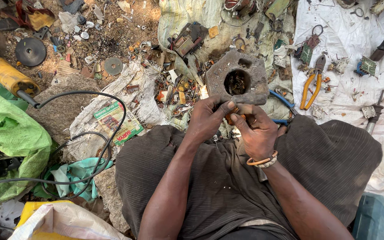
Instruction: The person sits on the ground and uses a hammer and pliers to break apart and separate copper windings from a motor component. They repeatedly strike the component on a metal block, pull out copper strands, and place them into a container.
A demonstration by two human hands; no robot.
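Note:
My left hand (209, 120) and my right hand (258, 132) meet over my lap, both pinching one small orange-brown part (235, 117) between their fingertips; most of the part is hidden by the fingers. Just beyond the hands lies a heavy grey block (254, 73) with a round hole full of dark scrap. Blue-handled pliers (282, 99) rest to the right of the block, close to my right hand. An orange bangle circles my right wrist.
Orange-handled pliers (311, 84) lie on a white sheet (356, 40) at the right among circuit boards. A yellow angle grinder (5, 75) with its black cable (90, 95) sits at the left beside green sacks (10, 129). Small metal scrap litters the ground ahead.

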